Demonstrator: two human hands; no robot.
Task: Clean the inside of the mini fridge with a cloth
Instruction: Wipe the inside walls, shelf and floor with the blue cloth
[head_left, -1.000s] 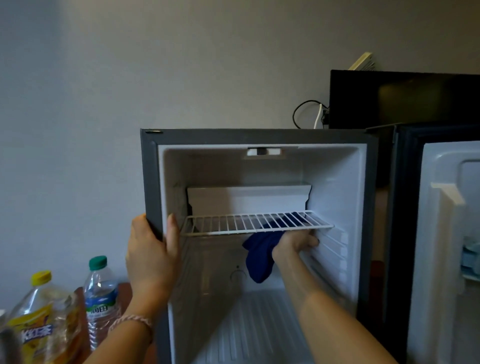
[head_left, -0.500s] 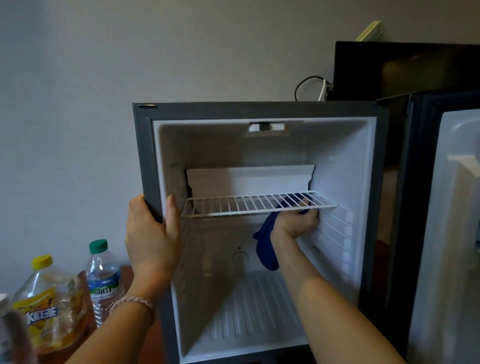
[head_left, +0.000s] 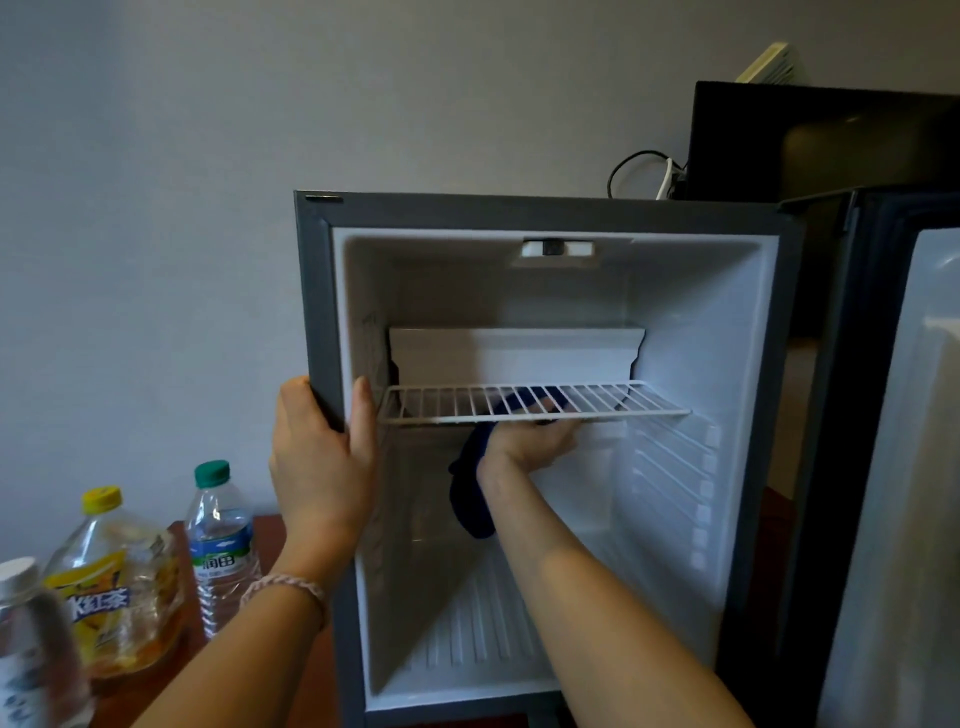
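- Plain grey wall behind, with the mini fridge (head_left: 545, 213) standing open against it, its door (head_left: 893, 467) swung out to the right and a dark screen (head_left: 821, 140) above.
- Left of the fridge, a reddish tabletop (head_left: 270, 525) carries three bottles: a green-capped water bottle (head_left: 221, 545), a yellow-capped tea bottle (head_left: 111, 582) and a blurred one at the frame's edge (head_left: 26, 649).
- Inside, the white wire shelf (head_left: 530, 402) sits across the middle of the cabinet; the floor below it is ribbed and bare.
- The blue cloth (head_left: 470, 488) is under that shelf: part of it is bunched against the wires from below, and a tail hangs down beside the wrist.
- Right hand (head_left: 524, 441) is reached in beneath the shelf, its fingers (head_left: 558, 428) curled round the cloth and pressing it up against the wires.
- Left hand (head_left: 322, 452) braces the cabinet, thumb on the outer side and fingers (head_left: 362, 415) wrapped over the left front edge, pressed together, holding nothing loose.
- Risk, as I judge it: upward pressure could lift the shelf off its side ledges and tip it, since it likely just rests there.
- The hanging tail may snag on a wire end or drag over already wiped wall.
- A hard rub could rock the fridge toward the bottles; the bracing hand is what guards against that.
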